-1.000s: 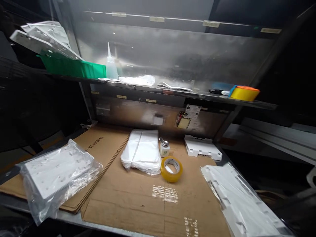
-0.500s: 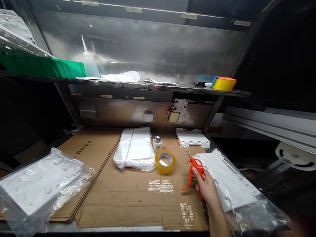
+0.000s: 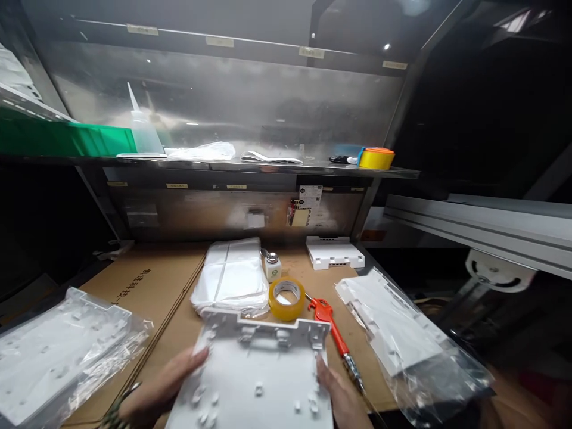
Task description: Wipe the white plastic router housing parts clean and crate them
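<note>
While the left hand [image 3: 163, 381] grips one edge of a white plastic panel [image 3: 259, 366], wrist angled in from the lower left, the right hand [image 3: 343, 398] clasping the opposite edge, panel held between them over the cardboard [image 3: 353, 322], red air gun [image 3: 333, 326] near the right hand.

Both hands [image 3: 163, 381] [image 3: 342, 393] apart, mid-grip.
</note>
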`<state>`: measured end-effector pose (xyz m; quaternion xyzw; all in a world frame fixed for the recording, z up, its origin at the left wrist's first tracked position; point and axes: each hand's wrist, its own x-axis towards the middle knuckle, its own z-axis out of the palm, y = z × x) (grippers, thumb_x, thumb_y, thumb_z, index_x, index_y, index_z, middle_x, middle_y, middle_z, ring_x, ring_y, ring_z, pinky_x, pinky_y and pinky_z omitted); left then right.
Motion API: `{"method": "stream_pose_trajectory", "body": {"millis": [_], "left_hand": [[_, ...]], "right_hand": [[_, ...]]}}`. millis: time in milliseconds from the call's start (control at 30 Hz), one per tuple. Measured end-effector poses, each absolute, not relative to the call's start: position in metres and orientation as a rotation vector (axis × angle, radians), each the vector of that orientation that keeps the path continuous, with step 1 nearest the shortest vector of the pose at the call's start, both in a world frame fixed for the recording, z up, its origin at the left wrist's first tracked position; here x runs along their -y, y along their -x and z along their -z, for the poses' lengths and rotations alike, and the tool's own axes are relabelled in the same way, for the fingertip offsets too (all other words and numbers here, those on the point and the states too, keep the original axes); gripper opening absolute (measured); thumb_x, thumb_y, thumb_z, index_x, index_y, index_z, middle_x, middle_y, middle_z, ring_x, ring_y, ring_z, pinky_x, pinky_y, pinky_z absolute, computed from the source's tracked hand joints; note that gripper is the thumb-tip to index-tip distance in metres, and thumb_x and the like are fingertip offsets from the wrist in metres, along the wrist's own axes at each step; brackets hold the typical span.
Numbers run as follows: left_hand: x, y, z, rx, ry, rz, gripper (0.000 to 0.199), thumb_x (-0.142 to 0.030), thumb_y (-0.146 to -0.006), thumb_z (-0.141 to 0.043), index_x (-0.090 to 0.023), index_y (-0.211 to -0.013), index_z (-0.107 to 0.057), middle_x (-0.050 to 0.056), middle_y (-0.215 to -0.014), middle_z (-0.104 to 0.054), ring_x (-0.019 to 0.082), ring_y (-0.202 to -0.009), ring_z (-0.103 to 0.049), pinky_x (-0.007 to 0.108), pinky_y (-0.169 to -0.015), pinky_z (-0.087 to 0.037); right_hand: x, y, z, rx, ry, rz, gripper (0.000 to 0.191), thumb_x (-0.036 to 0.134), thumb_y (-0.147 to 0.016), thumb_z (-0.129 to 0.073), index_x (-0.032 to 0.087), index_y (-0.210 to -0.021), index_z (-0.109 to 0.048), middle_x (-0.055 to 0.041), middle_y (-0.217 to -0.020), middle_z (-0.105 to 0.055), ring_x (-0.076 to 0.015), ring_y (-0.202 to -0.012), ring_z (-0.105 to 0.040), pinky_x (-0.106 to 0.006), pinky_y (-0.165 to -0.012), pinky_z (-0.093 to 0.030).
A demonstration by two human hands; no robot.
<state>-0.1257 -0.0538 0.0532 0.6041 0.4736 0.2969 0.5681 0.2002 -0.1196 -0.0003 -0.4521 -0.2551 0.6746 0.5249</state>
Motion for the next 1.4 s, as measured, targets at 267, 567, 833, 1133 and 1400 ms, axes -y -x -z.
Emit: {"method": "stream_pose_trajectory", "body": {"millis": [267, 567, 833, 1133, 1400], "left_hand": [[-0.07, 0.103, -0.031, -1.529, -2.0, -0.904, 0.046, -0.054, -0.083, -0.059, -0.021, -0.112, -0.07, 0.02, -0.121, -0.071, 0.045, -0.129, -0.055, 0.062, -0.113, -0.035], [-0.102, 0.136, -0.038, -1.676, -1.928, -0.855, 0.049, -0.056, -0.068, -0.077, -0.025, -0.105, -0.067, 0.007, -0.086, -0.081, 0.037, -0.093, -0.073, 0.043, -0.085, -0.051], [-0.119, 0.145, -0.047, -1.515, -1.661, -0.926, 0.073, -0.07, -0.055, -0.084, -0.02, -0.106, -0.069, 0.006, -0.084, -0.076, 0.03, -0.088, -0.073, 0.039, -0.08, -0.056], [-0.103, 0.125, -0.059, -1.334, -1.585, -1.021, 0.071, -0.048, -0.057, -0.094, -0.023, -0.112, -0.058, -0.002, -0.104, -0.051, 0.021, -0.081, -0.073, 0.043, -0.088, -0.057], [-0.079, 0.088, -0.053, -1.012, -1.602, -0.942, 0.063, -0.055, -0.059, -0.093, -0.025, -0.096, -0.052, 0.0, -0.098, -0.053, 0.018, -0.071, -0.067, 0.034, -0.064, -0.057]], "right_hand": [[0.127, -0.269, -0.005, 0.172, 1.033, -1.385, 0.091, 0.068, -0.077, -0.077, 0.019, -0.15, -0.053, -0.0157, -0.129, -0.074, -0.0388, -0.129, -0.064, -0.057, -0.108, -0.052], [0.131, -0.273, -0.01, 0.108, 0.957, -1.247, 0.085, 0.065, -0.084, -0.072, 0.026, -0.155, -0.046, -0.0108, -0.147, -0.063, -0.0327, -0.134, -0.062, -0.052, -0.113, -0.049], [0.132, -0.271, -0.008, 0.101, 0.963, -1.229, 0.08, 0.063, -0.087, -0.071, 0.03, -0.155, -0.045, -0.0069, -0.151, -0.06, -0.0298, -0.136, -0.059, -0.049, -0.115, -0.048], [0.12, -0.257, -0.011, 0.208, 1.027, -1.329, 0.077, 0.064, -0.083, -0.074, 0.023, -0.146, -0.058, -0.0116, -0.132, -0.073, -0.034, -0.129, -0.065, -0.053, -0.11, -0.05], [0.045, -0.143, -0.036, 0.671, 0.827, -1.688, 0.063, 0.065, -0.078, -0.077, 0.014, -0.115, -0.076, -0.0086, -0.1, -0.082, -0.032, -0.115, -0.071, -0.045, -0.102, -0.053]]}}
